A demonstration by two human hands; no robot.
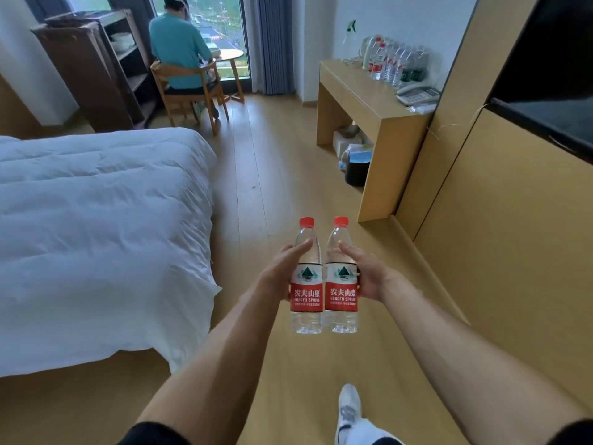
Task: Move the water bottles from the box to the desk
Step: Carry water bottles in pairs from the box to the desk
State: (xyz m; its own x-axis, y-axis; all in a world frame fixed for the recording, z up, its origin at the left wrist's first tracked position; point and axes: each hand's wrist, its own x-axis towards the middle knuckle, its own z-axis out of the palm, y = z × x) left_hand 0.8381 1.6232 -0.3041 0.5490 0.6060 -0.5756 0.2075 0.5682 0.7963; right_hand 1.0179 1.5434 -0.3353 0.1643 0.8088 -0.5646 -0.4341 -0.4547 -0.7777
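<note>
Your left hand [282,268] grips one bottle [306,284] and your right hand [365,274] grips a second bottle [341,284], thumbs laid along the sides, fingers wrapped behind. Both are upright, red caps up, touching side by side over the floor [272,175]. The desk [369,101] stands well ahead on the right, with a cluster of bottles [391,64] at its back against the wall.

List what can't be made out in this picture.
- The box: outside the head view entirely.
- Bottles on the desk, the far cluster: too small and overlapping to count.
- Fingers of left hand and right hand: hidden behind the two held bottles.
- Items under the desk: shadowed, unclear.
</note>
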